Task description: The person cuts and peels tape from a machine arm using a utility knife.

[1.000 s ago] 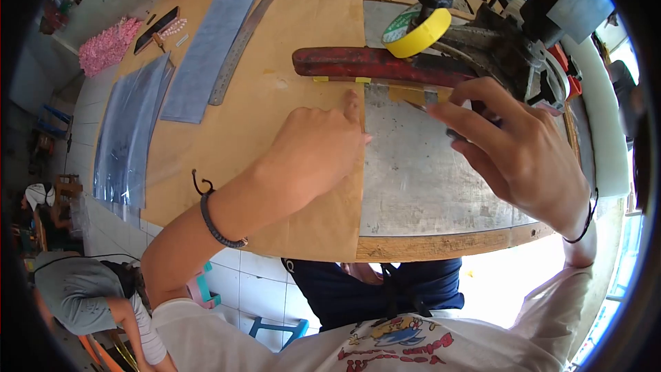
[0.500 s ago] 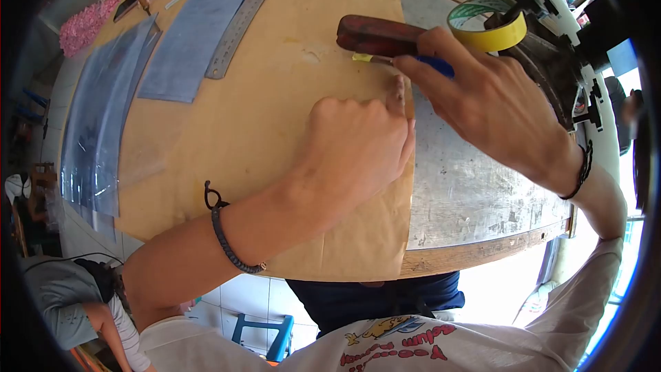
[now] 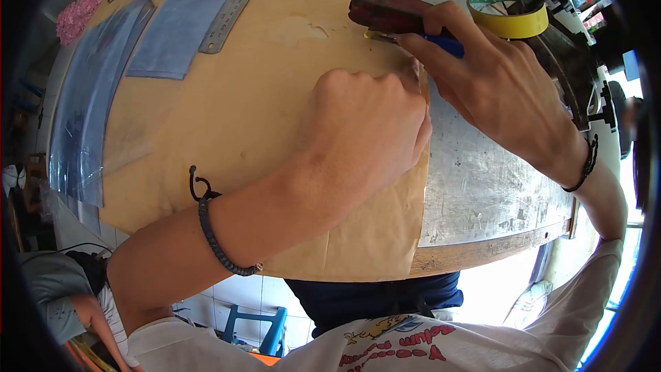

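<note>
Right hand (image 3: 490, 83) grips blue tool (image 3: 446, 45), likely working yellow bit (image 3: 370, 34). Left hand (image 3: 372, 116) curled on paper (image 3: 272, 62), grip hidden. Next needs steady hands.

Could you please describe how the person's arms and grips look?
The left grip and right grip are ungloved. A thick, dark braided bracelet with loose ends is worn on the left, a thin black cord bracelet on the right. Loose white fabric sleeves end near the elbows.

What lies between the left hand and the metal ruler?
Nothing but the bare brown covering on the table; the head view shows this stretch between the left hand and the metal ruler.
</note>
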A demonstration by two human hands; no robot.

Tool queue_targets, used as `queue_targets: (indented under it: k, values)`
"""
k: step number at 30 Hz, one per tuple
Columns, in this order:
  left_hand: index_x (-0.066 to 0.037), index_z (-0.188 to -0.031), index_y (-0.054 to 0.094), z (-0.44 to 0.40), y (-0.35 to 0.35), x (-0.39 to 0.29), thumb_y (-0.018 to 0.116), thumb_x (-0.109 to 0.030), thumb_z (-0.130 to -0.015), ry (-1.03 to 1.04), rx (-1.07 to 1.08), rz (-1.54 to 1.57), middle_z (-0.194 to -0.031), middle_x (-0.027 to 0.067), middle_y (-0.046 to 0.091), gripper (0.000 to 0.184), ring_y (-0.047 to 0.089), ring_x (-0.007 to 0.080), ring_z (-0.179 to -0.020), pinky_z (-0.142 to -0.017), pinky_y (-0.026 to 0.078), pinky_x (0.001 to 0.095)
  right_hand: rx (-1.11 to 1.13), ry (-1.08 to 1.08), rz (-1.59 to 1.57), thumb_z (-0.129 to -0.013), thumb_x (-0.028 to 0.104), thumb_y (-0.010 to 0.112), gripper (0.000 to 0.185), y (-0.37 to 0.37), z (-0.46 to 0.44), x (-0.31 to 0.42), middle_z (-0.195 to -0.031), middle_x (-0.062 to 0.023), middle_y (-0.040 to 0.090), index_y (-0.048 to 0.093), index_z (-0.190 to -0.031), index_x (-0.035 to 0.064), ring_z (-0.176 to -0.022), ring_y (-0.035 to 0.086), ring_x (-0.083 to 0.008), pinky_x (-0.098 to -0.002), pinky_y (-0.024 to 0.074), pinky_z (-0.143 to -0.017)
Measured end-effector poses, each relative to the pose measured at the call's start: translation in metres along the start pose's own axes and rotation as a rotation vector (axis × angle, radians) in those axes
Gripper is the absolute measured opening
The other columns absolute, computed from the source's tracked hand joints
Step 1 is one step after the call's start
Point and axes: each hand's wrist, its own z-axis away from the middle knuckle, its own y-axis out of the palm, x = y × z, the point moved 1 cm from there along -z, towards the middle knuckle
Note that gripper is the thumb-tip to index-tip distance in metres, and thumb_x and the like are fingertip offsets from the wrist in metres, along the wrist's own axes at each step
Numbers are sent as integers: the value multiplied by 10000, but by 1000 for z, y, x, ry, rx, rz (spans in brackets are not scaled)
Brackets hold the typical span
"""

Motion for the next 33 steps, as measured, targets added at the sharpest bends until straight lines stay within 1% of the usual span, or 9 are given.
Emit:
queue_targets:
  k: [14,20,22,24,26,27,29,32,33]
  values:
    - [-103,-1040,747,-2,-1,1,607,-348,-936,-53,48,25,-508,83,600,300,623,276,-451,-483,490,410,91,26,40,-784,27,704,389,-3,-4,4,-1124,-44,542,669,-1168,76,-773,675,-226,-350,574,-664]
    - [-113,-1217,732,0,-2,0,621,-361,-920,-56,30,-18,-491,65,584,403,595,264,-424,-463,474,394,146,55,-17,-731,4,735,426,-11,-1,-4,-1086,-35,541,668,-1146,75,-783,667,-226,-355,565,-649]
    - [-89,-968,733,0,-5,0,629,-318,-919,-30,37,-53,-518,50,618,256,634,225,-449,-467,479,351,126,33,-25,-720,-3,741,435,-15,-1,-4,-1082,-35,537,668,-1142,78,-779,664,-226,-359,566,-653]
    - [-70,-883,741,-1,-6,-1,630,-297,-921,-14,38,-63,-534,44,635,255,652,205,-461,-468,481,329,118,19,-15,-717,-8,744,438,-18,-2,-4,-1078,-35,535,668,-1140,77,-776,663,-225,-363,569,-660]
    - [-57,-961,756,-1,-6,-1,625,-298,-925,-20,36,-50,-539,44,637,277,649,203,-460,-468,479,329,122,14,0,-723,-11,741,430,-18,-1,-5,-1077,-37,535,666,-1138,74,-775,666,-225,-365,574,-666]
    - [-82,-1067,741,-1,-4,0,628,-322,-920,-29,18,-48,-516,43,610,304,621,222,-440,-460,472,349,123,16,5,-728,-12,739,425,-18,-1,-5,-1078,-37,535,666,-1138,72,-776,669,-226,-366,576,-668]
    - [-130,-1280,710,0,1,1,635,-370,-911,-51,-20,-43,-471,42,555,446,564,260,-400,-445,458,390,137,38,14,-740,-11,734,412,-18,4,-6,-1085,-39,539,664,-1137,71,-780,681,-228,-363,581,-666]
    - [-133,-1283,708,1,1,0,637,-372,-911,-51,-34,-55,-470,41,553,449,561,259,-398,-440,453,388,187,73,59,-751,-12,730,398,-18,13,-7,-1096,-44,545,661,-1135,69,-793,700,-230,-357,590,-658]
    - [-96,-1267,710,0,-1,0,630,-356,-915,-41,-20,-62,-495,39,579,445,587,239,-418,-451,463,370,202,83,71,-752,-13,730,396,-19,15,-8,-1100,-45,548,660,-1133,69,-797,706,-232,-356,593,-655]
